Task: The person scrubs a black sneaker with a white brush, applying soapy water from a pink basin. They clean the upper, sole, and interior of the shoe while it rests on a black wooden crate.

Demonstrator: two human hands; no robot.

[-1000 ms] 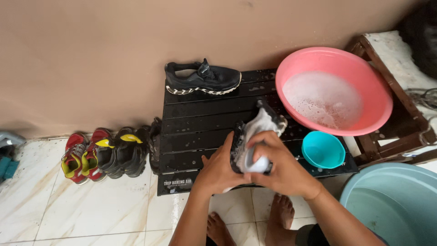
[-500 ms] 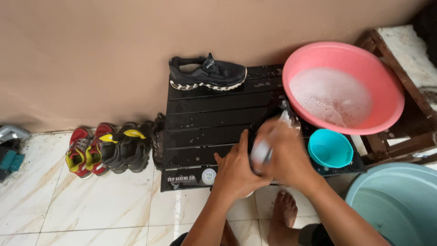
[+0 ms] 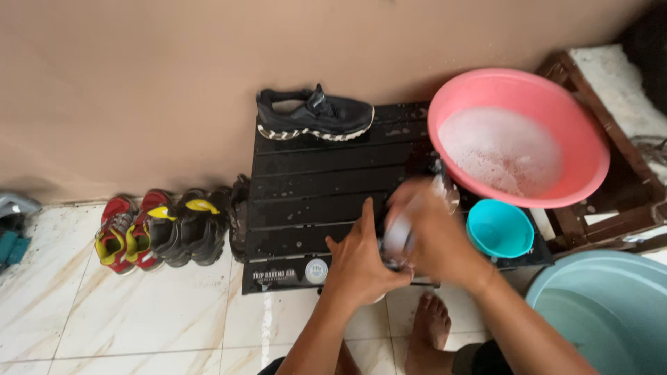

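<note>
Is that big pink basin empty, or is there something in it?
Not empty: the pink basin holds white, foamy water across its bottom, well below the rim.

Soft daylight; right hand [image 3: 434,236] motion-blurred, probably scrubbing.

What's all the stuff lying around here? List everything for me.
Slatted platform: one, black, wet, against the wall.
Sneaker: one, black with pale sole, at the platform's back edge.
Held shoe: one, dark, blurred, mostly hidden by the hands.
Soapy basin: one, pink, holds foam, right of platform.
Small bowl: one, turquoise, below the basin.
Large tub: one, pale green, bottom right.
Shoes on floor: several, red-yellow and black, left of platform.
Wooden frame: one, brown, far right.
Bare feet: on the tiles.
Left hand; right hand: both on the held shoe.
</note>
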